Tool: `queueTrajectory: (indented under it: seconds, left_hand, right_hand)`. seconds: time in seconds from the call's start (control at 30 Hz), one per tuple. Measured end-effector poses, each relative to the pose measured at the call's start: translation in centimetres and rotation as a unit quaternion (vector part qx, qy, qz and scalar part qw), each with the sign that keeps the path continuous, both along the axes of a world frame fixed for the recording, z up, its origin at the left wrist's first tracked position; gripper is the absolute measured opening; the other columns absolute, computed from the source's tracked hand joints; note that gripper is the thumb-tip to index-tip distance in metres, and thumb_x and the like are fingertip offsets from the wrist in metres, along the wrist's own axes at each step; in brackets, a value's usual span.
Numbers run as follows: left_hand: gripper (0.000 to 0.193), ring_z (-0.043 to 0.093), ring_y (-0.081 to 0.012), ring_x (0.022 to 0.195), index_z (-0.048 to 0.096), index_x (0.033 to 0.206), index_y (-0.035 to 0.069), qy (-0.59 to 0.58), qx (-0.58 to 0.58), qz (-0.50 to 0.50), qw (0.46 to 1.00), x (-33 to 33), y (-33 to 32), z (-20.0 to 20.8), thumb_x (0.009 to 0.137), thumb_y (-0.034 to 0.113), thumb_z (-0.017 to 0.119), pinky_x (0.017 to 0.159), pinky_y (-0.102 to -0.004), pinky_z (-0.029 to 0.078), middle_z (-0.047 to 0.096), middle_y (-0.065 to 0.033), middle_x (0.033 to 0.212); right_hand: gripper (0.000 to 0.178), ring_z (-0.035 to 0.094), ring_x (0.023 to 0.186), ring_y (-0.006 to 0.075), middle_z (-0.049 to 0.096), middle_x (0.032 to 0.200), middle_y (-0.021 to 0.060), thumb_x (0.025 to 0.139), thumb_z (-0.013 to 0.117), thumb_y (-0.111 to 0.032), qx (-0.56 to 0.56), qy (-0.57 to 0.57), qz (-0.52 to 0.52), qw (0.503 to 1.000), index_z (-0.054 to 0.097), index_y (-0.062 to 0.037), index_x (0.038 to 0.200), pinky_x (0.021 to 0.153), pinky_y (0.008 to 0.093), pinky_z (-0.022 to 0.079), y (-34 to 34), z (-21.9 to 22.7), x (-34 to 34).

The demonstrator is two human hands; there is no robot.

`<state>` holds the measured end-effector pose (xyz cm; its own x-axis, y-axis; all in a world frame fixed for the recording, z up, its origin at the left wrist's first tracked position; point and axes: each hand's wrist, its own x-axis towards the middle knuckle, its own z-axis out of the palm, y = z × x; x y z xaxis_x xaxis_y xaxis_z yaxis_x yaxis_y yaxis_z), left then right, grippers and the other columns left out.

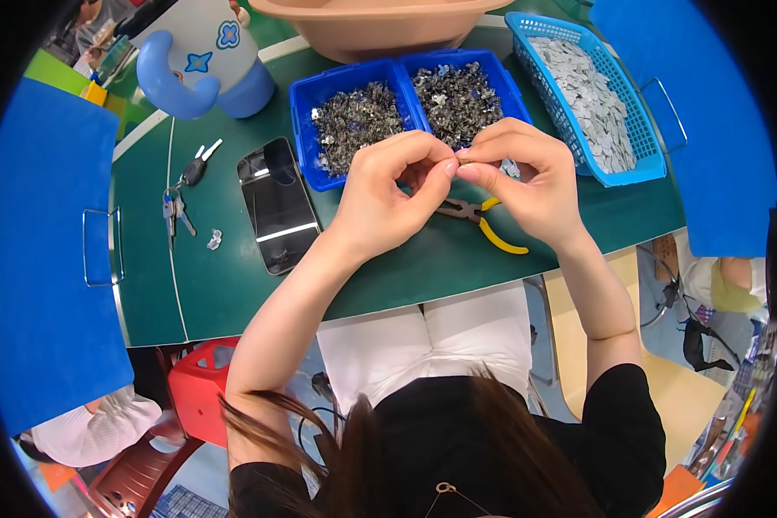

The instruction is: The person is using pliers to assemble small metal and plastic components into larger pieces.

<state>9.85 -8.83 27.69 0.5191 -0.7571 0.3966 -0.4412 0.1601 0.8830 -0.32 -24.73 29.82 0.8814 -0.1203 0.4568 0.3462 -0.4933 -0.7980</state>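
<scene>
My left hand point(388, 192) and my right hand point(531, 177) meet fingertip to fingertip in front of the blue bins. Both are closed in a pinch on something tiny, mostly hidden by the fingers. Below them on the green table lies a pair of pliers point(501, 237) with yellow handles, its jaws partly behind my left hand. Just beyond my hands stand two joined blue bins, the left bin point(298, 121) and the right bin point(511, 82), filled with small dark metal parts point(358, 121). A few pale pieces point(509, 167) show beside my right fingers.
A light-blue basket point(609, 179) of flat grey pieces stands at the right. Left of the bins lie a black phone point(278, 203), keys point(174, 207) and a small clear piece point(215, 239). Behind are a blue-handled mug point(246, 91) and a tan basin point(371, 39). Blue panels flank the table.
</scene>
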Motion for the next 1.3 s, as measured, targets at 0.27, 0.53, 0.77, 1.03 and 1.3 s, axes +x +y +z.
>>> queueTrajectory:
  seconds: [0.27,0.53,0.77,1.03,1.3]
  left_hand:
    - [0.011,0.049,-0.0045,0.055,0.059,0.08,0.002,0.297,0.052,-0.041,0.953,-0.7,0.3,2.2,0.085,0.011,0.057,0.049,-0.0188,0.041,0.058,-0.0014,0.072]
    - [0.019,0.046,-0.0026,0.054,0.059,0.081,0.004,0.486,0.06,-0.193,0.851,0.8,1.2,1.6,0.087,0.02,0.054,0.045,-0.0176,0.037,0.053,0.0016,0.067]
    - [0.026,0.058,-0.0181,0.074,0.059,0.096,0.001,-0.113,0.252,0.1,0.956,-2.5,4.7,2.6,0.079,0.019,0.067,0.064,-0.0314,0.048,0.057,-0.0085,0.08]
    - [0.016,0.056,-0.0275,0.067,0.063,0.087,0.003,-0.215,0.233,0.171,0.933,-4.6,6.1,-1.7,0.073,0.01,0.07,0.06,-0.0351,0.047,0.055,-0.0107,0.082]
    - [0.013,0.065,-0.0184,0.075,0.065,0.086,0.002,-0.176,0.146,0.214,0.95,-4.7,5.9,-2.3,0.074,0.001,0.069,0.062,-0.0262,0.054,0.064,-0.01,0.085]
  right_hand:
    - [0.017,0.058,0.081,0.015,0.062,0.089,0.0101,0.073,0.067,0.006,0.129,0.044,0.011,0.991,0.067,0.0032,0.089,0.069,0.0238,0.047,0.4,0.0,-0.4]
    - [0.02,0.06,0.079,0.0163,0.064,0.089,0.0128,0.073,0.063,0.011,0.051,-0.073,0.033,0.995,0.066,0.0054,0.092,0.067,0.0234,0.048,1.3,0.3,-0.2]
    - [0.017,0.06,0.073,0.0137,0.064,0.087,0.0104,0.078,0.063,0.005,0.076,-0.046,-0.033,0.996,0.066,0.0051,0.095,0.064,0.021,0.048,1.1,0.4,-0.2]
    - [0.016,0.06,0.075,0.0115,0.066,0.087,0.0109,0.075,0.067,0.004,0.082,-0.002,-0.022,0.996,0.069,0.0031,0.091,0.066,0.0201,0.045,3.1,-0.4,0.1]
    - [0.016,0.062,0.071,0.0134,0.066,0.084,0.0102,0.079,0.064,0.003,0.314,0.102,-0.025,0.944,0.066,0.0047,0.094,0.064,0.0235,0.05,4.8,-2.2,-0.9]
